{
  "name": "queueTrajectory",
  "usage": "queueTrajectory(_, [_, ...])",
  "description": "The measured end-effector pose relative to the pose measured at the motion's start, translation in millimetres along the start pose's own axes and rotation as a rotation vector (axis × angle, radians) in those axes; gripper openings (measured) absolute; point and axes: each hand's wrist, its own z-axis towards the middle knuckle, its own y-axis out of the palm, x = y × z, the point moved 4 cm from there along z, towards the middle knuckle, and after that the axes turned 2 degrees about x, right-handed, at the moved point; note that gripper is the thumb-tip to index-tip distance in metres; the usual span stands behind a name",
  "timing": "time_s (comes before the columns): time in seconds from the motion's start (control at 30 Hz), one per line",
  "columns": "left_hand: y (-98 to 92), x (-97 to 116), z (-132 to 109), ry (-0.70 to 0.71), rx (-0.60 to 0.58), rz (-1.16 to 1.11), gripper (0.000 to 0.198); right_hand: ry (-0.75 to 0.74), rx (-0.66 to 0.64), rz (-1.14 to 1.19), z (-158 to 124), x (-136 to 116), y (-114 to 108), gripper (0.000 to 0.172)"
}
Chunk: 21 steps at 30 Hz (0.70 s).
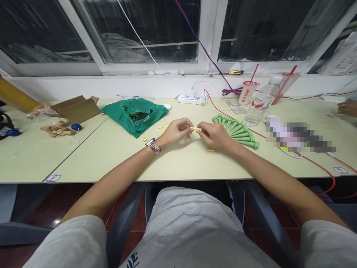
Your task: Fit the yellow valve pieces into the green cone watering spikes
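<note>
My left hand [175,132] and my right hand [213,136] meet above the pale green table top [117,156], with their fingertips pinching a small yellow plastic piece [195,128] between them. Just beyond my right hand lies a fan of green ribbed plastic parts [237,132]. Loose yellow pieces lie near both hands: one group [163,128] beyond my left hand, another [144,140] left of it, and one [211,149] below my right hand. A woven band [154,146] circles my left wrist.
A green plastic bag [134,117] and a cardboard box [75,109] stand to the left, beside wooden pieces [58,128]. At the back are a power strip [192,99], a water bottle [260,102] and drink cups [248,92]. A co-worker's hand [347,108] enters at right.
</note>
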Motion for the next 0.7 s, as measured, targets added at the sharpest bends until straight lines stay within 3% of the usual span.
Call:
queueTrajectory(0.27, [-5.0, -0.7, 2.0, 0.021, 0.022, 0.12, 0.05, -0.023, -0.018, -0.028, 1.3, -0.5, -0.3, 0.023])
queueTrajectory(0.37, [-12.2, -6.5, 5.0, 0.025, 0.076, 0.121, 0.044, 0.018, -0.02, -0.033, 3.1, 1.0, -1.9, 0.022])
queueTrajectory(0.47, [-29.1, -12.8, 8.1, 0.048, 0.174, 0.176, 0.031, 0.053, 0.003, -0.041, 5.4, 6.1, -5.5, 0.02])
queueTrajectory(0.57, [-53.1, -16.3, 8.8, 0.123, 0.264, 0.453, 0.026, 0.029, 0.016, -0.048, 7.0, 12.8, -9.4, 0.022])
queueTrajectory(0.7, [-81.8, -24.4, 6.1, 0.131, 0.282, 0.794, 0.024, 0.043, -0.102, -0.07, 6.1, 25.1, -9.1, 0.019])
